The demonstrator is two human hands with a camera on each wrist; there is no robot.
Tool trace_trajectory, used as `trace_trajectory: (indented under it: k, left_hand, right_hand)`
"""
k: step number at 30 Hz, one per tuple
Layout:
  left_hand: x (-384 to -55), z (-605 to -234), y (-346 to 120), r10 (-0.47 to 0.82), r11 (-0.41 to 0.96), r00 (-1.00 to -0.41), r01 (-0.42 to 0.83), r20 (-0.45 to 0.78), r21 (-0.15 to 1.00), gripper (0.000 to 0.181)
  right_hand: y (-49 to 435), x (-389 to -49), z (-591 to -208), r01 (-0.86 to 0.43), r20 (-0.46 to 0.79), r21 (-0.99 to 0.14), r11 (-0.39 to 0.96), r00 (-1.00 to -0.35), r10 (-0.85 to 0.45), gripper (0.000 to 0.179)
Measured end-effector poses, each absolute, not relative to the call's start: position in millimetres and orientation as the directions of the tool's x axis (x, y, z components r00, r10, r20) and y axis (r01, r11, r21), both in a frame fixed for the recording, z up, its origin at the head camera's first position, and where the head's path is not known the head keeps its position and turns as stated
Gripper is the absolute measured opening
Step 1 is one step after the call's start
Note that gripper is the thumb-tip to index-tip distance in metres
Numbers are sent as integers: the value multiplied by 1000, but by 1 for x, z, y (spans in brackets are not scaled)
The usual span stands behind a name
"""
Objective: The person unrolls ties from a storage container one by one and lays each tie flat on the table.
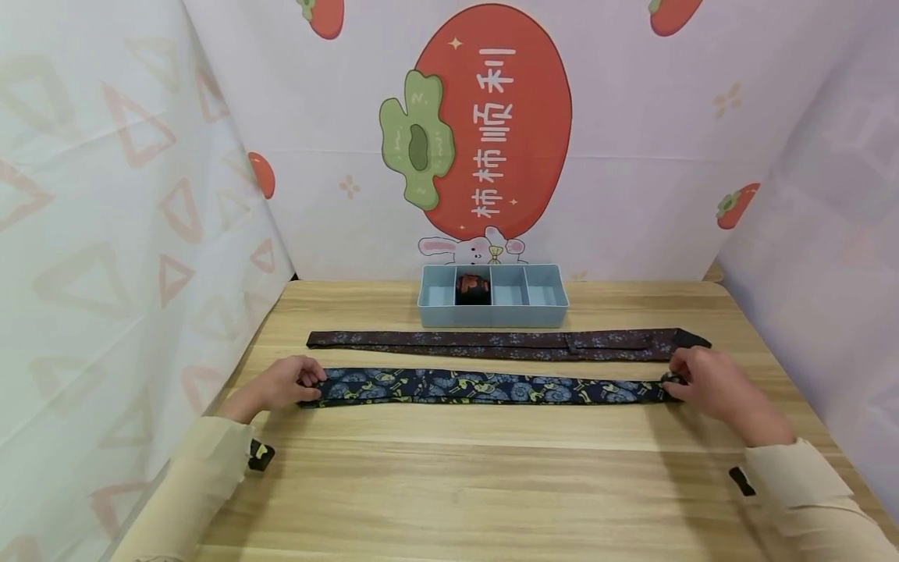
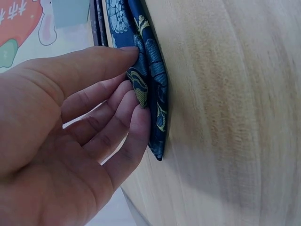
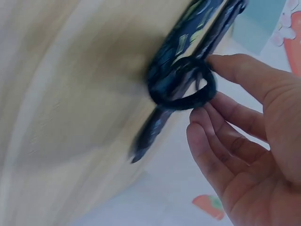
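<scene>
A navy necktie [image 1: 485,388] with blue and yellow figures lies folded lengthwise across the table. My left hand [image 1: 286,382] pinches its left end between thumb and fingertips; the left wrist view shows the fabric's layered tip [image 2: 160,136] beside the fingers. At the other end, my right hand [image 1: 716,384] pinches the tie, where the right wrist view shows a small raised loop [image 3: 188,101] of fabric between thumb and fingers. Just behind lies a dark maroon necktie [image 1: 492,341] with small bluish flowers, its wide dark tip close to the right hand.
A light blue box [image 1: 492,316] with several compartments stands at the back of the wooden table [image 1: 456,484]. One compartment holds a dark bundle [image 1: 473,289] with orange-brown patches. Patterned cloth walls [image 1: 632,195] rise behind and on both sides.
</scene>
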State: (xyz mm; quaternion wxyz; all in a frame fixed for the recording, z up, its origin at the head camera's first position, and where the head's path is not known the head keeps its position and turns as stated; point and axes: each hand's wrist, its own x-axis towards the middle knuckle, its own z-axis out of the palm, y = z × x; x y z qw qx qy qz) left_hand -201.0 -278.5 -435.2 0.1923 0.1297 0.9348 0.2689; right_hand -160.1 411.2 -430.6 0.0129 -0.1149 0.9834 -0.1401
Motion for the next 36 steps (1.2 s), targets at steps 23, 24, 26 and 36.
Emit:
trace_trajectory:
  k: [23,24,26,36]
  left_hand:
    - [-197,-440,-293,320,829,-907,129,-273,544,21]
    - [-197,-439,-293,317,829,-908,124,-275,544,21]
    - [-196,-439,-293,315,831,-908,123,-276,542,21]
    - [-200,-440,-295,325,828,-912,146,-250,542,20]
  right_hand:
    - [433,-165,-446,-215,6,-313,925,-975,-224,19]
    - [435,-166,-446,-199,-8,-325,925,-977,-213,19]
    - [439,-168,-447,-177,-30,-337,925,-980,-199,18]
    - [451,-175,-449,-164,-59,-340,926,-979,-195,15]
